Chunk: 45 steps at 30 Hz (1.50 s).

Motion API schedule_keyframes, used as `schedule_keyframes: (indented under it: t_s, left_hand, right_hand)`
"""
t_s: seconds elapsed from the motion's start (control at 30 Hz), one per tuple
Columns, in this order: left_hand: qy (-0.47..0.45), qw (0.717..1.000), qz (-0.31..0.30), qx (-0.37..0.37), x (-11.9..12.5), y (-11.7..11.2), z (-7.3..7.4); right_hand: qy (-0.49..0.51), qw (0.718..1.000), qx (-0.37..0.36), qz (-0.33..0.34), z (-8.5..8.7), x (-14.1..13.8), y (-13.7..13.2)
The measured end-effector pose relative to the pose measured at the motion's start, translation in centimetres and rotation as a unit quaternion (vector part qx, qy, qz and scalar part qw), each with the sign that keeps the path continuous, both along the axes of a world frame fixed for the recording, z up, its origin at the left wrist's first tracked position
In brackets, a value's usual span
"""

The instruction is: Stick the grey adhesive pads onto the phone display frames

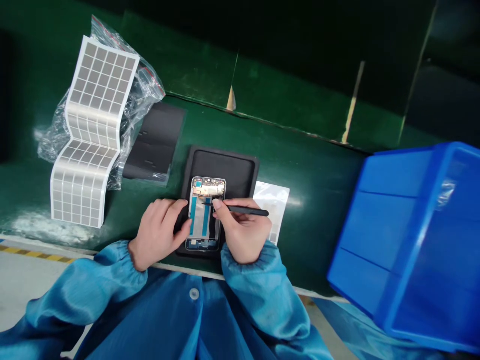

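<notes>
A smartphone with its back off [198,217] lies in a black tray [225,167], showing its circuit board at the top and blue strips lower down. My right hand [245,227] is closed around black tweezers [247,210]. Their tip points left over the phone, just below the board; whether it touches is too small to tell. At the phone's left side rests my left hand [159,230], thumb and index finger apart. The thumb tip meets the phone's edge, and the index fingertip is by the tray's left rim. Its other fingers are curled.
A folded sheet of grey square stickers [95,130] lies on clear plastic bags [144,100] at left. Beside it is a black sheet pack [155,142]. A white-and-clear packet [275,200] sits right of the tray. A large blue bin [378,215] stands at right.
</notes>
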<state>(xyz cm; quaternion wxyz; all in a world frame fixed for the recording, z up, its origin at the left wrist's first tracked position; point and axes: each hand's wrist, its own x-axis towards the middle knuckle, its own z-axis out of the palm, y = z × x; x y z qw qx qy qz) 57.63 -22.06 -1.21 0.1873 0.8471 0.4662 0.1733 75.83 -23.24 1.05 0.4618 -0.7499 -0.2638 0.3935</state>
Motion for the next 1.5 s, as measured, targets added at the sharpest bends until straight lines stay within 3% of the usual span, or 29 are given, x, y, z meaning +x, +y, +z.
schedule_keyframes:
  t_s: [1.5]
  left_hand:
    - [0.008, 1.000, -0.006, 0.000, -0.03, 0.11, 0.01]
  right_hand:
    - [-0.026, 0.999, -0.009, 0.021, -0.24, 0.26, -0.05]
